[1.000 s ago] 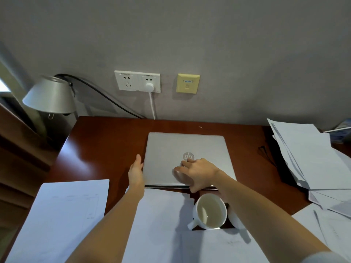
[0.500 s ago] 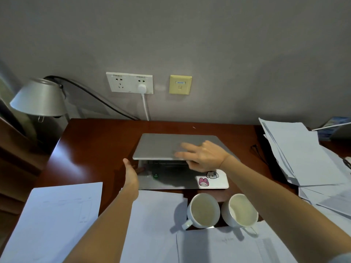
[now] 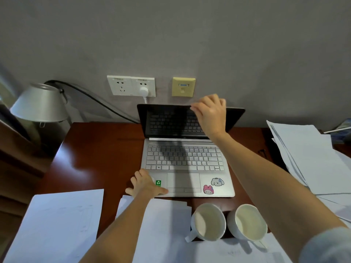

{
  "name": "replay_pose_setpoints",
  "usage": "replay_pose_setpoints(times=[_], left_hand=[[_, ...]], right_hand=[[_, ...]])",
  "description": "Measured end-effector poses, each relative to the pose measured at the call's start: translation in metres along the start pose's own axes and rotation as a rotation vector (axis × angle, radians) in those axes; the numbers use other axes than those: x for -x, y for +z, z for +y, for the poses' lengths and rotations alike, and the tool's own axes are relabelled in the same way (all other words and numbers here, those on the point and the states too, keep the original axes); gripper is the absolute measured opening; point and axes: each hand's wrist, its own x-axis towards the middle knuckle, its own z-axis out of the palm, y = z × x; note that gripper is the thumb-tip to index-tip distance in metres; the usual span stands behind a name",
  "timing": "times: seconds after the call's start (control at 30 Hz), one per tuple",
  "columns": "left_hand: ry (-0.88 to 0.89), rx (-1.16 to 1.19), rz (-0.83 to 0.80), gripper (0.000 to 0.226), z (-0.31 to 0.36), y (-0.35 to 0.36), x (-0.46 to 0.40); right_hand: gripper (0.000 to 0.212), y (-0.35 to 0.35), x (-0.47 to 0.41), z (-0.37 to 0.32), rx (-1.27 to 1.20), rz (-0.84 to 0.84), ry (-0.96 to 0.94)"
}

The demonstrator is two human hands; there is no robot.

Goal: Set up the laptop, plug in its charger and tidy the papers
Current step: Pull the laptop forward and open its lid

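The silver laptop with a dark screen and cartoon stickers on its palm rest (image 3: 187,168) sits open on the reddish-brown wooden desk (image 3: 91,158), its lid raised toward the grey wall. The right hand (image 3: 210,113) grips the top edge of the laptop's lid, fingers curled over the rim and thumb on the screen side. The left hand (image 3: 145,185) rests flat on the laptop's front left corner, fingers spread and relaxed, holding nothing. Behind the laptop, a white double wall socket (image 3: 131,86) carries one white plug (image 3: 143,91), with a yellow data port plate (image 3: 183,87) just beside it. Left of the laptop stands a silver cone-shaded desk lamp (image 3: 39,103). In front of the laptop lie loose white paper sheets (image 3: 57,224) and two white ceramic mugs (image 3: 228,222) side by side. Right of the laptop is an untidy stack of white papers (image 3: 307,158).
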Motion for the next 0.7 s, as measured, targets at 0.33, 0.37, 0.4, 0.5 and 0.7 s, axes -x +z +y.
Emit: replay_pose_setpoints(times=[0.33, 0.37, 0.4, 0.5, 0.7], left_hand=[[-0.058, -0.054, -0.015, 0.117, 0.008, -0.002, -0.002], [-0.063, -0.055, -0.011, 0.117, 0.008, -0.002, -0.002], [-0.068, -0.056, -0.007, 0.116, 0.009, -0.001, -0.002], [-0.08, -0.056, 0.0, 0.115, 0.011, -0.001, -0.003], [-0.095, -0.074, 0.004, 0.117, 0.014, -0.001, -0.003]], right_hand=[[0.03, 0.041, -0.035, 0.006, 0.17, -0.193, 0.264], [0.03, 0.045, -0.037, 0.006, 0.177, -0.199, 0.279], [0.03, 0.048, -0.039, 0.006, 0.183, -0.204, 0.291], [0.031, 0.053, -0.041, 0.005, 0.195, -0.191, 0.299], [0.041, 0.061, -0.032, 0.006, 0.169, -0.271, 0.24]])
